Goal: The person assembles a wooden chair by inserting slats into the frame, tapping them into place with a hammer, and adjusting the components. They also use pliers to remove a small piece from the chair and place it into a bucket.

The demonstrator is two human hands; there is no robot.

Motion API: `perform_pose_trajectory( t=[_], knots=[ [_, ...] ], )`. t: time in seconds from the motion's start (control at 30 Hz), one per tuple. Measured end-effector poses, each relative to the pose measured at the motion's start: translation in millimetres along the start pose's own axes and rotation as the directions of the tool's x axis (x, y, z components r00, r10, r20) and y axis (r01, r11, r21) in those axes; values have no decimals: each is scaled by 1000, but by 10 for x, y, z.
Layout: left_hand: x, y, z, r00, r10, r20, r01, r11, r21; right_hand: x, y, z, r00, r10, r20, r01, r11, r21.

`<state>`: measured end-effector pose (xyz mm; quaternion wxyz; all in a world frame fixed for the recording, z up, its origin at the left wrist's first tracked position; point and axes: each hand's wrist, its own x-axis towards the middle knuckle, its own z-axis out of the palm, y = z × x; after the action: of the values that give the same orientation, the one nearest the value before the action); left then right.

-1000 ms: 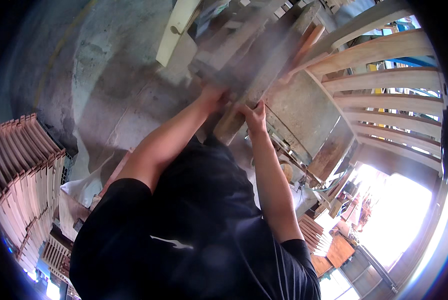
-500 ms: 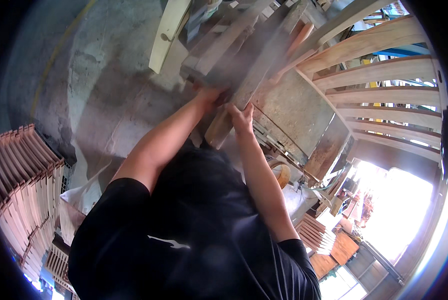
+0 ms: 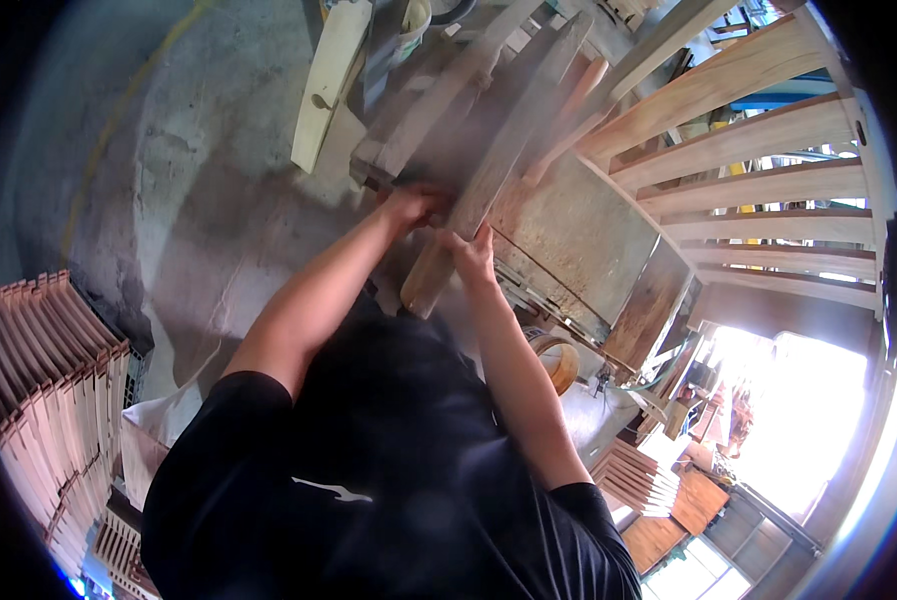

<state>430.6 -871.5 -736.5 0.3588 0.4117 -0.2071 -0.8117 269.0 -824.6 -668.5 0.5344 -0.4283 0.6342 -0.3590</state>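
A long wooden beam (image 3: pixel 514 150) runs slantwise away from my body, its near end close to my black shirt. My right hand (image 3: pixel 472 255) is closed on the beam's right edge, with the thumb lying across the top face. On the other side, my left hand (image 3: pixel 416 207) has its fingers curled in against the beam's left side. Shadow and blur there hide whatever the left fingertips hold. Left of the beam lies a dusty block-like timber (image 3: pixel 424 115), just beyond my left hand.
Beside the beam on the right is a worn flat tabletop (image 3: pixel 579 240). A slatted wooden frame (image 3: pixel 749 185) rises past it. A pale notched board (image 3: pixel 329 90) lies far left, and stacked curved wooden pieces (image 3: pixel 54 390) stand near left. A round drum-like part (image 3: pixel 557 362) sits by my right forearm.
The whole view has shifted a little. Both hands and the beam appear slightly lower in the picture. More of my left hand's fingers shows at the beam's side; my right hand keeps its hold.
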Motion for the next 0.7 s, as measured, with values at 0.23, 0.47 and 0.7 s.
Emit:
perform_pose_trajectory(
  t=[0.23,0.47,0.7],
  knots=[
    [169,-171,121,913,110,-393,56,920,387,-39,-41,24,999,49,-18,-49,999,20],
    [-73,277,282,960,85,-266,74,841,536,78,142,-61,998,18,59,-17,1000,-17],
    [240,-89,68,946,249,-208,-56,758,650,-39,-35,-23,1000,-16,-15,16,1000,12]
  ],
)
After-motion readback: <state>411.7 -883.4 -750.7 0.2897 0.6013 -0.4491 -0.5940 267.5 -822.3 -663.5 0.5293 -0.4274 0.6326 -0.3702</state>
